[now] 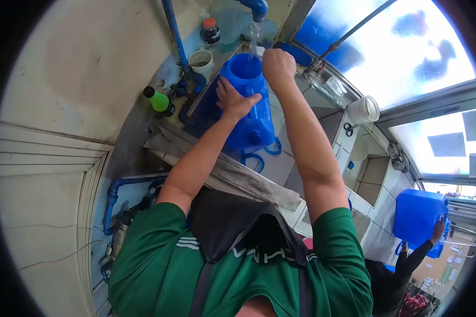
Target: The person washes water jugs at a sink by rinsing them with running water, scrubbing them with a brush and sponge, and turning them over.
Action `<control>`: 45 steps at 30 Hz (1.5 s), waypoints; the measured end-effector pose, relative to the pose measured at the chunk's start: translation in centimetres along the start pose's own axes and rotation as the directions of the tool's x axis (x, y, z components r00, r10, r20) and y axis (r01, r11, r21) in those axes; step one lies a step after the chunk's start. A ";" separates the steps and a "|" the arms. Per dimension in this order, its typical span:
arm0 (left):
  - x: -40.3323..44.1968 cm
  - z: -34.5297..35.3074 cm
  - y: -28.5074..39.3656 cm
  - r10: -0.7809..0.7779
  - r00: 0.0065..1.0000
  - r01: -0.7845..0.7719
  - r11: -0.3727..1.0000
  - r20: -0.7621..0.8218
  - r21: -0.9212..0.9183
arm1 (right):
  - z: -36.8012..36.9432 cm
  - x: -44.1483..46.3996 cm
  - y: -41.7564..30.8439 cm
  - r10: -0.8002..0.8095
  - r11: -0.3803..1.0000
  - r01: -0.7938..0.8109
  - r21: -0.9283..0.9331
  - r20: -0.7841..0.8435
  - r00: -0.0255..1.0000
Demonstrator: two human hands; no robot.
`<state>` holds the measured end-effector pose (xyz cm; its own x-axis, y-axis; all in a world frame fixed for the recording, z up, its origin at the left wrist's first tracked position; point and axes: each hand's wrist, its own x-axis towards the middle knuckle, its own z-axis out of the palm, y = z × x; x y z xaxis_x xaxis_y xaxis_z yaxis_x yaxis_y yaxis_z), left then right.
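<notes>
A blue plastic jug [259, 119] with a wide round opening stands in the tiled sink. Water [255, 36] runs from a blue pipe spout [256, 11] down towards that opening. Fingers spread, my left hand [236, 100] lies against the jug just below its mouth. Beside the opening, on the right, my right hand [278, 63] is closed in a fist; a small white piece [259, 51] shows at its edge, too little visible to name. A blue screw cap [255, 138] sits on the jug's lower side, above a blue ring [253, 162].
Left of the jug are a white cup [201, 61], a jar with an orange lid [210, 31] and a green bottle [158, 99]. A grey cloth [232, 171] hangs over the sink's front edge. At right, another person's hand [438, 231] touches a blue container [419, 214].
</notes>
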<state>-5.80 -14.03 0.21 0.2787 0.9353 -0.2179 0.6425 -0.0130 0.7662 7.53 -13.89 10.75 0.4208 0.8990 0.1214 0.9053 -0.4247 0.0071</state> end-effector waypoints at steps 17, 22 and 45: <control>6.0 2.1 -4.4 0.483 0.875 -0.467 0.809 -0.049 -0.357 | -4.5 -1.7 -1.2 -0.315 0.949 0.304 0.084 0.196 0.929; 8.9 -1.0 -1.0 0.370 0.855 -0.243 0.905 0.362 -0.350 | -1.0 -11.4 5.7 0.091 0.963 -0.034 0.269 -0.203 0.975; 4.3 -2.3 4.0 0.739 0.645 -0.694 0.463 0.191 0.551 | 13.9 -33.0 21.9 0.741 0.645 -0.713 0.275 -0.452 0.496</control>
<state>-3.65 -9.25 3.70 0.7914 0.5266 0.3104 0.4978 -0.8499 0.1728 14.24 -51.37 -6.86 0.8534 0.0833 0.5146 0.3005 -0.8852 -0.3550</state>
